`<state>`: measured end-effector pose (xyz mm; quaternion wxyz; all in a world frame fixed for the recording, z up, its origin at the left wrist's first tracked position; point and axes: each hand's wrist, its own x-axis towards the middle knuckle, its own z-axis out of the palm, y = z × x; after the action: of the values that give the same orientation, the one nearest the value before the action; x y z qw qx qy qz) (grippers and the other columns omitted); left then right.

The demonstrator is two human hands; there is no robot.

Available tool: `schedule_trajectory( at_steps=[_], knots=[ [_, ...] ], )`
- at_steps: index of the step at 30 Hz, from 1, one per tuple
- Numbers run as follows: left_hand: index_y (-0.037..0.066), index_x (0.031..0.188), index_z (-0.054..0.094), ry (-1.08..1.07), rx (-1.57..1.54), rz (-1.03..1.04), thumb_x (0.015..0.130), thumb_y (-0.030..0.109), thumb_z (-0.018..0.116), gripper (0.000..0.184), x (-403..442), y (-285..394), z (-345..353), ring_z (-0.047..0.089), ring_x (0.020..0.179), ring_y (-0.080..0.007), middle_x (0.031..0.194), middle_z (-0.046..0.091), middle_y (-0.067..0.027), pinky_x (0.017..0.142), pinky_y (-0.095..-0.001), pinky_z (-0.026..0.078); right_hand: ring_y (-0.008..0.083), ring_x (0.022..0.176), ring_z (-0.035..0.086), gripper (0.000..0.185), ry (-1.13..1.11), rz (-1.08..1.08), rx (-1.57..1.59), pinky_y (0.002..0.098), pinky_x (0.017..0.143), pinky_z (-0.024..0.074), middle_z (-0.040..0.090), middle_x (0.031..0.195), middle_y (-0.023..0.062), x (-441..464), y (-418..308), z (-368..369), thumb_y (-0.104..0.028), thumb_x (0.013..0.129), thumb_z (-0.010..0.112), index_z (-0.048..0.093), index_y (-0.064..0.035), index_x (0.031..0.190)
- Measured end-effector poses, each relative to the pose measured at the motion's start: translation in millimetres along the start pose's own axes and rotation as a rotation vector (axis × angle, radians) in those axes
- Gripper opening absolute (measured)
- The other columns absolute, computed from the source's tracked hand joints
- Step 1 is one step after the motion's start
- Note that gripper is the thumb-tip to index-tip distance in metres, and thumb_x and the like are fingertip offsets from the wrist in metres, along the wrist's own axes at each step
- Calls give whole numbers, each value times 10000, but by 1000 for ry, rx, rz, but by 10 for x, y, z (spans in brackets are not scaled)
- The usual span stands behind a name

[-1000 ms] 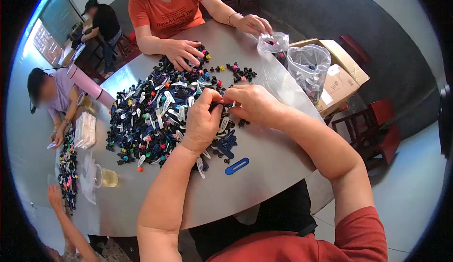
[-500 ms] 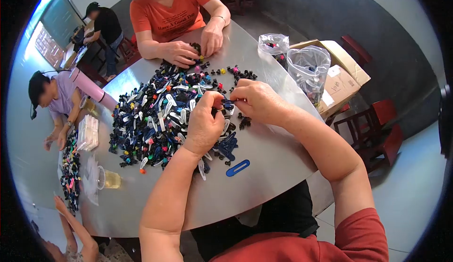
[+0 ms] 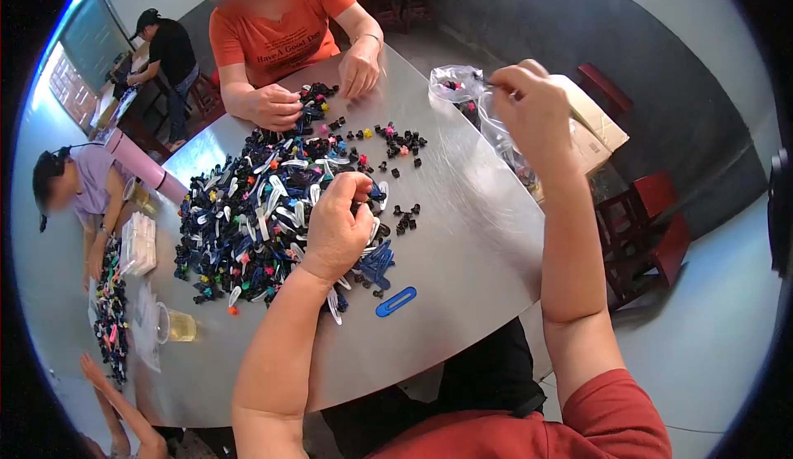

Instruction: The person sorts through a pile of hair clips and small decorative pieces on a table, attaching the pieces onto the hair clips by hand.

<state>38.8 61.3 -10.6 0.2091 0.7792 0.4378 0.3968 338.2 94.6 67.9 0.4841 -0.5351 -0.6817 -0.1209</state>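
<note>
My left hand [image 3: 337, 229] is curled at the right edge of a large pile of hair clips [image 3: 248, 219]; whatever its closed fingers hold is hidden. My right hand [image 3: 535, 112] is raised over the table's right edge, in front of the plastic bags. Its fingers pinch a small dark piece [image 3: 486, 81], too blurred to name. The pile mixes white and navy snap clips with small black claw clips and coloured ones. Several navy snap clips [image 3: 377, 266] lie just right of my left wrist. Nearer me is a flat blue slotted oval piece [image 3: 396, 302].
Clear plastic bags [image 3: 450, 83] of clips and a cardboard box [image 3: 591, 128] stand beyond the table's right edge. Across the metal table [image 3: 462, 236], a person in orange [image 3: 277, 42] handles clips. A cup [image 3: 178, 327] and a pink bottle [image 3: 144, 166] stand left.
My right hand has left my left hand and moved up and right toward the bags, carrying a small dark piece. My left hand stays by the pile. The opposite person's hands have moved apart.
</note>
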Motion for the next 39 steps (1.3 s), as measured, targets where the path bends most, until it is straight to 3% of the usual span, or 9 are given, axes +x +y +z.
schedule_trajectory(
  at_steps=[7,13,16,17,24,31,32,35,39],
  knots=[
    [15,1104,581,35,-11,83,829,-66,573,287,20,-49,27,674,913,-318,995,650,-154,839,-398,555,341,894,691,147,-59,146,-372,420,818,542,708,932,140,36,467,-68,-169,864,707,772,-42,904],
    [12,1009,542,47,-120,144,788,19,567,222,44,-222,44,603,910,-402,939,598,-194,816,-475,493,293,935,730,177,-131,-98,-353,382,835,574,739,1054,115,57,651,243,-250,951,694,768,-102,1015],
    [-10,1074,617,45,-118,193,788,54,560,299,92,-303,45,632,1003,-404,1047,647,-219,917,-449,515,273,969,728,241,-137,-171,-469,360,862,568,740,1081,72,89,713,394,-322,990,681,759,-126,1108],
    [1,1107,617,46,-87,207,819,47,588,293,130,-350,75,652,982,-314,1033,659,-168,888,-413,528,264,997,723,262,-162,-185,-463,350,878,563,738,1099,57,136,841,441,-350,1005,660,757,-142,1133],
    [21,1113,719,-14,187,283,826,87,584,324,238,-43,-97,667,1072,-366,1095,707,-200,964,-418,531,246,1077,715,337,-109,-112,-515,347,904,558,732,1200,22,165,1100,608,-427,1022,618,753,-161,1178],
    [-3,1099,733,74,-366,56,944,71,626,202,84,184,-467,724,1003,-196,1010,746,-143,899,-283,573,229,1068,719,342,-63,-263,-525,337,906,565,736,1176,19,215,986,664,-415,1037,601,759,-149,1181],
    [-29,1078,720,55,-755,-74,990,72,622,166,128,178,-429,721,975,-203,1006,729,-145,881,-303,583,224,1056,722,318,-72,-268,-495,332,899,567,741,1162,17,184,854,666,-394,1031,619,767,-146,1164],
    [-15,1014,736,108,-1121,-133,948,127,654,177,91,110,-473,741,926,-211,968,767,-135,813,-306,606,207,1033,728,271,-65,-316,-435,319,884,572,749,1135,7,135,713,700,-353,1017,656,782,-139,1125],
    [-61,1005,670,108,-1317,-211,1035,229,588,303,219,-63,-429,731,903,-273,957,709,-200,794,-363,616,170,969,745,191,5,-421,-329,296,836,587,768,1074,-5,27,546,756,-281,984,718,806,-125,1052]
  ],
)
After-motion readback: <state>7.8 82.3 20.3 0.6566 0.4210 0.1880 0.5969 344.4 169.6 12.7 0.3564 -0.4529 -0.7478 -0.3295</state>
